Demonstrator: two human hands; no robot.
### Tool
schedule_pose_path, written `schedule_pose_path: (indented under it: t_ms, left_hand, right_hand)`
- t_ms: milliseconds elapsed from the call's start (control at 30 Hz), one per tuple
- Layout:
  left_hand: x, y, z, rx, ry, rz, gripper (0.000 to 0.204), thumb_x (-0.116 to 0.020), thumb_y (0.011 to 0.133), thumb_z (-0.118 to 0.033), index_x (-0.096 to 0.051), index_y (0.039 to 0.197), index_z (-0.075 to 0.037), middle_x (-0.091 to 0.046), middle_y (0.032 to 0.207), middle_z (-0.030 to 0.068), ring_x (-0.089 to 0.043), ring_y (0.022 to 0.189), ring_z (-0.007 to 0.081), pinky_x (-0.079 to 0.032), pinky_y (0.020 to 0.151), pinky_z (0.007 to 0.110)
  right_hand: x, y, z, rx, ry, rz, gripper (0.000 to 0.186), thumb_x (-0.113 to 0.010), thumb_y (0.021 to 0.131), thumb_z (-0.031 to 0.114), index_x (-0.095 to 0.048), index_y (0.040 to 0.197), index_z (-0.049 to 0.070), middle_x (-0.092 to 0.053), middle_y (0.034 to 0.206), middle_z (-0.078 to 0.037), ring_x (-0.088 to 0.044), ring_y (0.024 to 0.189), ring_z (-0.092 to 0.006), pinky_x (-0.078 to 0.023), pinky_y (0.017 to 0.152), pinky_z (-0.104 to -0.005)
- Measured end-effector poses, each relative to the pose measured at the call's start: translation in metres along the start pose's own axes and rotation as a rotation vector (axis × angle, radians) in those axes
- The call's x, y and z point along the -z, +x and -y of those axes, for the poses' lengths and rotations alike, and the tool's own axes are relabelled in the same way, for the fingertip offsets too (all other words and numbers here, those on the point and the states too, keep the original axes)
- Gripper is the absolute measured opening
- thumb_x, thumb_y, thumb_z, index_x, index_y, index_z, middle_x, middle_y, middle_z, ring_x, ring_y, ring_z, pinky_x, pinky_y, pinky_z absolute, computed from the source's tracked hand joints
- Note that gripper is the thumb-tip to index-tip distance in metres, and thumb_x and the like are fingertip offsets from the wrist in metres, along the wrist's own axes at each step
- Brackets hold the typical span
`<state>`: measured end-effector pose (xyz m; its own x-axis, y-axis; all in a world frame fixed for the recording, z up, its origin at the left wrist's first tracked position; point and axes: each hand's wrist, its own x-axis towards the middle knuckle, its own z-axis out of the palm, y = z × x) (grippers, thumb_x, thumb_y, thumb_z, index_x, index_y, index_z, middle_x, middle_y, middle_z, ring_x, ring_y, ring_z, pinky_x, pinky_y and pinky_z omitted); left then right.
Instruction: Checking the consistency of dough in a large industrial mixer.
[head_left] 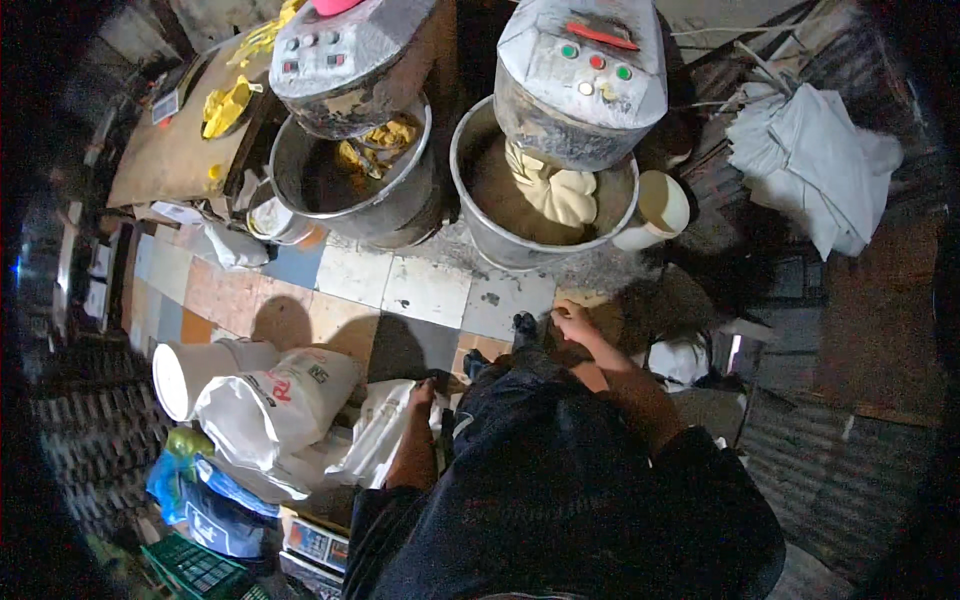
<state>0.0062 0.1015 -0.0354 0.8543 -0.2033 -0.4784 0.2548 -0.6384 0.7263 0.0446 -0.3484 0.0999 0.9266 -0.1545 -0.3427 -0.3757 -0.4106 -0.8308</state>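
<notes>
My left hand [422,392] hangs at the edge of a white sack [375,445], fingers curled; whether it grips the sack or something else is unclear. My right hand [572,320] is out beside my leg, fingers loosely closed, with nothing visible in them. My dark shoes [524,330] stand on patchwork floor tiles [425,285]. In front are two worn floor mixers: the right one [580,90] has pale dough [565,200] in its bowl [470,190], the left one [350,60] yellow material [360,155] in its bowl [290,185].
A worktop [170,160] with yellow scraps stands at back left. A white bucket [180,380] and sack [285,420] lie left, above a green crate [195,565]. A cream bucket [660,205] stands beside the right mixer. Folded white sacks [810,165] hang at right.
</notes>
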Motion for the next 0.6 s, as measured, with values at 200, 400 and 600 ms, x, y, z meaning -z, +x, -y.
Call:
schedule_pose_path:
  t_ms: [200,400,600]
  left_hand:
    - [-0.012,0.006,-0.030,-0.102,0.002,-0.053,0.027,-0.059,0.080,-0.034,-0.067,0.090,-0.011,-0.066,0.074,0.0078,-0.063,0.066,0.0241,-0.049,0.058,0.038]
    - [0.002,-0.021,0.032,-0.457,0.179,-0.123,0.023,-0.059,0.081,-0.034,-0.070,0.089,-0.016,-0.067,0.078,0.0101,-0.065,0.071,0.0273,-0.050,0.060,0.041]
    - [0.038,-0.062,0.047,-0.104,0.804,0.109,0.021,-0.051,0.083,-0.023,-0.072,0.086,-0.022,-0.068,0.089,0.0078,-0.065,0.079,0.0281,-0.052,0.070,0.039]
  right_hand:
    - [-0.006,-0.034,-0.029,-0.134,0.276,0.066,0.024,-0.058,0.088,0.016,-0.055,0.107,0.002,-0.060,0.079,-0.007,-0.058,0.063,-0.0145,-0.046,0.057,-0.0319]
    - [-0.005,-0.084,-0.158,-0.420,-0.300,0.181,0.030,-0.059,0.088,0.021,-0.053,0.111,0.002,-0.061,0.085,-0.009,-0.055,0.060,-0.0166,-0.042,0.054,-0.0362]
    - [-0.003,-0.117,-0.174,-0.632,-0.146,0.205,0.029,-0.060,0.088,0.022,-0.055,0.107,0.002,-0.061,0.082,-0.008,-0.054,0.058,-0.0166,-0.041,0.053,-0.0360]
